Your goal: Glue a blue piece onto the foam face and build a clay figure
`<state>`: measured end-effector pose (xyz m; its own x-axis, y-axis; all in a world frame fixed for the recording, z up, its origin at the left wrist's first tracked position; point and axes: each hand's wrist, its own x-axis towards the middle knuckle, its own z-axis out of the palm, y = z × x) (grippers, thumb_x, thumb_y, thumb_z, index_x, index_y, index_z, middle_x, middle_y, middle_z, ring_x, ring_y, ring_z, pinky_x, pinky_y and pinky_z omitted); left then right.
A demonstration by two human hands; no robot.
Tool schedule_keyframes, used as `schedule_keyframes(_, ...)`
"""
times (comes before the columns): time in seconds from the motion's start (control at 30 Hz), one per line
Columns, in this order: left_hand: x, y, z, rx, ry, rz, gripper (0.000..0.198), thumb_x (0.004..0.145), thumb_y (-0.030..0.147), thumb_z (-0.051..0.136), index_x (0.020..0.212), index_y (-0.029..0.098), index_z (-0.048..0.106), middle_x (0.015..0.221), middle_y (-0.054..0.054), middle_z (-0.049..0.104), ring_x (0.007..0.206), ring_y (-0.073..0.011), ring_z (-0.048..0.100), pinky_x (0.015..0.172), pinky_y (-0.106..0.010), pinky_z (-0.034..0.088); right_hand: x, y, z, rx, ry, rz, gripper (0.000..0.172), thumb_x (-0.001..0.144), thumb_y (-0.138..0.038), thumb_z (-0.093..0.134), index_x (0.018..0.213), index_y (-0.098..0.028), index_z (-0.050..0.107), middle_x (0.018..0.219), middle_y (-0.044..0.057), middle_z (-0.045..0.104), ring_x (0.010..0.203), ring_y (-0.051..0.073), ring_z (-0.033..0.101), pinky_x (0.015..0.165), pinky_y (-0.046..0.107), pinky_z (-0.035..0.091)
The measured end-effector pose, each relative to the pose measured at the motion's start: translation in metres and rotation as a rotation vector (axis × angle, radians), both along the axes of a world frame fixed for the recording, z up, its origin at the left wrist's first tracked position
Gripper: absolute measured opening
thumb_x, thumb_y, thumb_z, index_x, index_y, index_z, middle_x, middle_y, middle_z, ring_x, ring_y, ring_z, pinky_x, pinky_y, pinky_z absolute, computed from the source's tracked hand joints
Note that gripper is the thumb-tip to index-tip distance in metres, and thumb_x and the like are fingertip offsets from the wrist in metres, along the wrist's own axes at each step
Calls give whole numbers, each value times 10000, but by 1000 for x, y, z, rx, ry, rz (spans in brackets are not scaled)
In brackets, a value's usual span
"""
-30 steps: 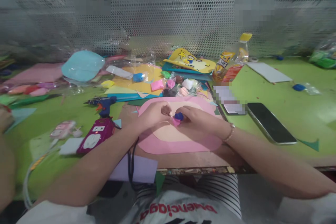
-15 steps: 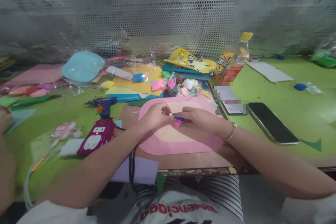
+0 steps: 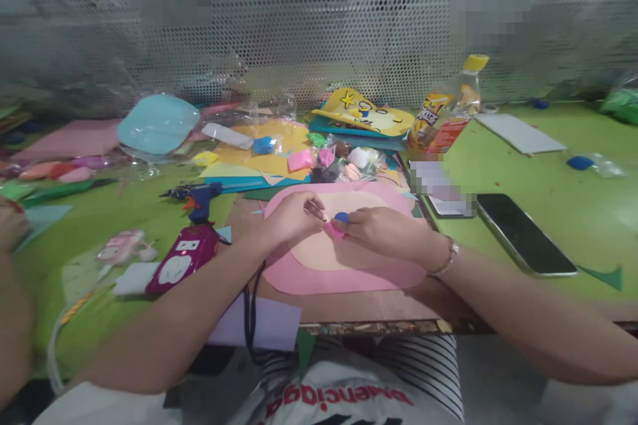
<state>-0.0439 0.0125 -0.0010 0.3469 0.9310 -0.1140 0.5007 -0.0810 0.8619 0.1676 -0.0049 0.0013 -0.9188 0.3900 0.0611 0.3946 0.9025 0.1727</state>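
One hand [image 3: 381,232] (the right) touches a blue piece [image 3: 341,217]

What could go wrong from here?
The small blue piece and pink piece at the right hand's fingertips might slip. The black cord hangs beside the left forearm, which could snag it. The glue gun lies nearby; if hot, which I can't tell, it could burn.

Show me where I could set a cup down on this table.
Probably the bare green tabletop right of the phone, between the blue lump and green scrap. A smaller patch lies between the phone and white card. It is crowded beyond the pink sheet, among the coloured packets, and between the left hand and right hand.
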Motion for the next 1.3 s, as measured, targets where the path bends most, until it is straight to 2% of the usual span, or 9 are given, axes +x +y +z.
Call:
schedule_keyframes(0.1,-2,1,2,60,56,-1,191,591,217,695,742,153,598,782,-51,680,747,-166,646,673,-279,504,0,-1,2,38,-30,-2,267,917,-127,380,1118,-112,554,856,83,610,706,158,551,624,300,411)
schedule_keyframes(0.27,1,-3,0,71,108,34,135,636,220,640,750,158,601,735,-45,672,732,-171,648,619,-262,499,-2,-3,5,47,-44,0,352,916,-119,372,1253,-157,470,850,67,607,690,157,547,597,294,406)
schedule_keyframes(0.5,2,-4,4,83,111,32,200,623,260,664,783,150,613,806,-60,682,756,-172,641,644,-262,486,-3,-6,6,61,-77,17,372,898,-95,389,1266,-96,445,854,80,602,692,173,557,594,318,420)
schedule_keyframes(0.67,-2,-9,12,188,312,-26,139,702,285,587,706,166,659,715,-43,675,683,-162,606,599,-254,424,-5,-8,5,61,-83,13,355,897,-89,389,1245,-77,459,882,103,606,702,173,562,612,327,438)
schedule_keyframes(0.8,0,-21,18,299,499,-105,229,786,255,478,666,180,657,659,-48,658,656,-163,589,612,-261,396,-6,-8,6,46,-98,11,273,901,-108,404,1137,-79,539,889,104,604,722,177,568,627,329,450)
schedule_keyframes(0.9,5,-34,18,341,625,-187,296,828,216,379,761,161,661,744,-99,675,678,-196,603,608,-289,394,-5,-6,6,20,-76,23,280,903,-105,399,1147,-88,535,881,99,603,735,173,573,653,330,459)
schedule_keyframes(0.97,9,-41,15,350,715,-223,331,834,172,331,922,127,647,799,-131,679,725,-223,623,618,-306,401,-4,-3,6,-2,-57,26,310,904,-98,387,1187,-94,514,873,95,602,737,169,576,665,328,463)
schedule_keyframes(1.07,14,-47,13,357,805,-247,406,819,136,322,1158,68,536,846,-154,680,762,-252,638,602,-322,409,-2,0,5,-27,-37,34,343,904,-86,370,1225,-105,488,861,88,602,730,164,577,663,321,461)
schedule_keyframes(1.3,21,-54,11,384,967,-240,467,799,84,307,1237,13,454,799,-156,668,750,-254,656,561,-304,423,0,0,5,26,-43,76,361,917,-107,337,1259,-89,449,833,83,593,693,172,557,609,317,435)
